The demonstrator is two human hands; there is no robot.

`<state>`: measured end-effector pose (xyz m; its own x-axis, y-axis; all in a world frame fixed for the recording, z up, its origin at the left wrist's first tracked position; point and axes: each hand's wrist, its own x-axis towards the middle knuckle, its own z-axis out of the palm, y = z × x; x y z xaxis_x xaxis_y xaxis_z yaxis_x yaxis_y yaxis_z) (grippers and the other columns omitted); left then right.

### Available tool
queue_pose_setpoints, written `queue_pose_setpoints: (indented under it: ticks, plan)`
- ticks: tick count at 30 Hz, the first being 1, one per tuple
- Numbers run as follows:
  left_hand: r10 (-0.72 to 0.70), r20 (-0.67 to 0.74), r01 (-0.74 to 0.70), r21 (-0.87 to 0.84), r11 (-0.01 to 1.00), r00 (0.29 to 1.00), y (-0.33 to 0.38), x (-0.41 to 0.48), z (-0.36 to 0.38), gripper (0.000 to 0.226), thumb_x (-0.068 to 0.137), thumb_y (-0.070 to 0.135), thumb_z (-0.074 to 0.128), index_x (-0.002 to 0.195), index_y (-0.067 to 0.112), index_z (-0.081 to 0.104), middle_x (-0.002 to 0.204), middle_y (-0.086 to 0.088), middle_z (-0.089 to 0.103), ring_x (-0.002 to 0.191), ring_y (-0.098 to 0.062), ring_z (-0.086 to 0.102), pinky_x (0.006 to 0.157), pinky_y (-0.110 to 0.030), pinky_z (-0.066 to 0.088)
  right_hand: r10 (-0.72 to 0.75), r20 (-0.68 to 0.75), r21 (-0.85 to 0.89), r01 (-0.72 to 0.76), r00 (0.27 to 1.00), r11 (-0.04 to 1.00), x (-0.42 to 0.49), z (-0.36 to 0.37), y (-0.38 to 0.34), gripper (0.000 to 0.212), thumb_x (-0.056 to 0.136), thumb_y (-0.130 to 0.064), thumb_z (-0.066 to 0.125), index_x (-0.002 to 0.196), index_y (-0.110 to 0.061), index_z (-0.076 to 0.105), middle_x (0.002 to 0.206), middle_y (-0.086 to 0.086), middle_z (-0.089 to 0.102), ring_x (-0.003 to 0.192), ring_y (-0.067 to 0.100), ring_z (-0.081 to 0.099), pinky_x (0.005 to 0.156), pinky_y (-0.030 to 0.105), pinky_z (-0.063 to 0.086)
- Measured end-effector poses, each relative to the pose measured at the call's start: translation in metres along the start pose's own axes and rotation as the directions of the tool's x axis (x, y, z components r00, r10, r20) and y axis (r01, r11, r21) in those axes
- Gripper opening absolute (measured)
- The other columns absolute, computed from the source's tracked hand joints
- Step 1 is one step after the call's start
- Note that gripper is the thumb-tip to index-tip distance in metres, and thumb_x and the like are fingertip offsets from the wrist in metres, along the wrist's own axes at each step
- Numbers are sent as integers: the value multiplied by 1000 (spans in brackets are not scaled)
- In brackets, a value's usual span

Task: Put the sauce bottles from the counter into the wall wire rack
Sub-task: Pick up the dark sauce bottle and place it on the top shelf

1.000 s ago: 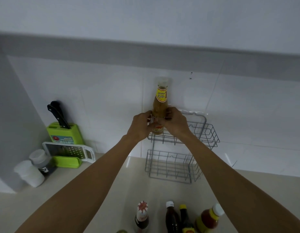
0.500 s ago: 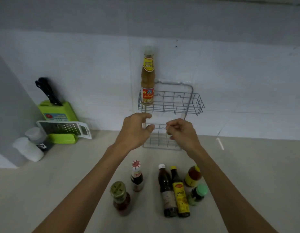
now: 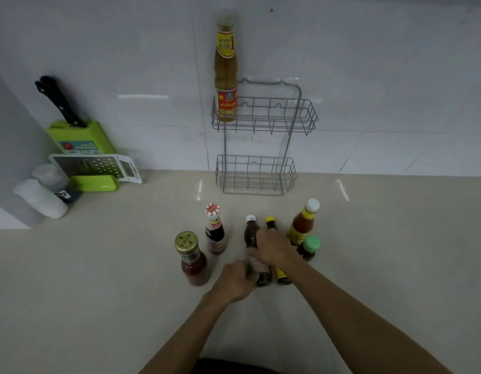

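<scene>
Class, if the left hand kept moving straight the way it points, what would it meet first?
Probably the dark bottle with the white cap: the left hand points at its lower part, apparently already touching it.

Both forearms bare, reaching fwd from near edge of view toward centre, converging. Right hand (image 3: 271, 251) farther out, palm down, fingers curled round something dark w/ thumb on its left side; wrist roughly straight. Left hand (image 3: 234, 283) nearer and just left of right hand, knuckles up, fingers bent in, tips blurred, so grip can't be told. Hands nearly touching.
</scene>
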<state>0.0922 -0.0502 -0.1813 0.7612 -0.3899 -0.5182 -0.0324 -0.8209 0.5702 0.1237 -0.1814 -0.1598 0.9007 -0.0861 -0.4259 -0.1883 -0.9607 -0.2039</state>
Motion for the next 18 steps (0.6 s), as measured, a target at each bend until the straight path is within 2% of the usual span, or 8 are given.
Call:
queue_pose_setpoints:
  ticks: [4, 8, 10, 12, 14, 15, 17, 18]
  plan:
    - [2, -103, -16, -135, 991, 995, -15, 8, 14, 29, 93, 40, 55, 85, 13, 61, 90, -11, 71, 87, -26, 66, 58, -21, 34, 35, 37, 5, -35, 999, 999, 8, 5, -2, 43, 84, -55, 62, 92, -15, 52, 78, 1, 51, 84, 26, 57, 66, 34, 43]
    - [-24, -165, -15, -231, 973, 986, -15, 7, 22, 42, 83, 55, 65, 76, 13, 62, 63, 7, 57, 59, -8, 55, 47, -15, 30, 38, 81, 76, -44, 996, 996, 8, 0, -2, 44, 85, -56, 63, 89, -14, 52, 72, 2, 54, 71, 22, 57, 62, 34, 51]
    - [-33, -219, -24, -252, 967, 975, -14, 9, 27, 49, 76, 60, 69, 78, 12, 67, 63, 6, 59, 55, -3, 53, 47, -16, 32, 41, 68, 119, -49, 997, 992, 7, 1, -1, 43, 84, -56, 64, 83, -16, 49, 68, 2, 56, 69, 23, 60, 70, 37, 57]
    - [-44, -228, -28, -301, 953, 973, -15, 9, 28, 43, 75, 56, 72, 83, 14, 69, 70, 6, 64, 61, -3, 57, 49, -14, 35, 57, 26, 129, -60, 998, 990, 5, 6, 0, 45, 83, -58, 64, 86, -15, 51, 73, 4, 61, 73, 24, 64, 70, 37, 55]
    - [-59, -166, -18, -426, 905, 984, -17, 8, 24, 37, 75, 48, 75, 95, 16, 72, 82, 8, 73, 71, -4, 66, 59, -14, 49, 70, -13, 188, -66, 997, 980, 3, 9, 1, 47, 80, -61, 64, 85, -15, 56, 76, 5, 63, 76, 25, 65, 65, 35, 51]
    - [-54, -132, -20, -508, 861, 990, -19, 6, 21, 38, 74, 45, 76, 101, 17, 73, 88, 8, 76, 79, -7, 71, 71, -21, 57, 69, -22, 254, -62, 997, 965, 1, 6, 3, 45, 80, -60, 64, 80, -17, 56, 73, 3, 62, 73, 23, 63, 60, 33, 48]
    - [-11, -114, -65, -642, 764, 993, -19, 0, 11, 39, 78, 36, 76, 110, 16, 71, 98, 3, 78, 94, -16, 74, 88, -39, 58, 45, -9, 405, -37, 999, 914, -8, -11, 7, 44, 82, -58, 64, 70, -16, 56, 67, 1, 58, 66, 18, 58, 56, 29, 41]
    - [31, -115, -103, -695, 712, 993, -15, -5, 3, 36, 83, 29, 75, 115, 12, 70, 103, -2, 77, 100, -19, 72, 90, -39, 58, 15, 0, 475, -14, 1000, 880, -14, -23, 10, 44, 83, -58, 64, 73, -15, 62, 70, 2, 63, 68, 17, 60, 59, 29, 43]
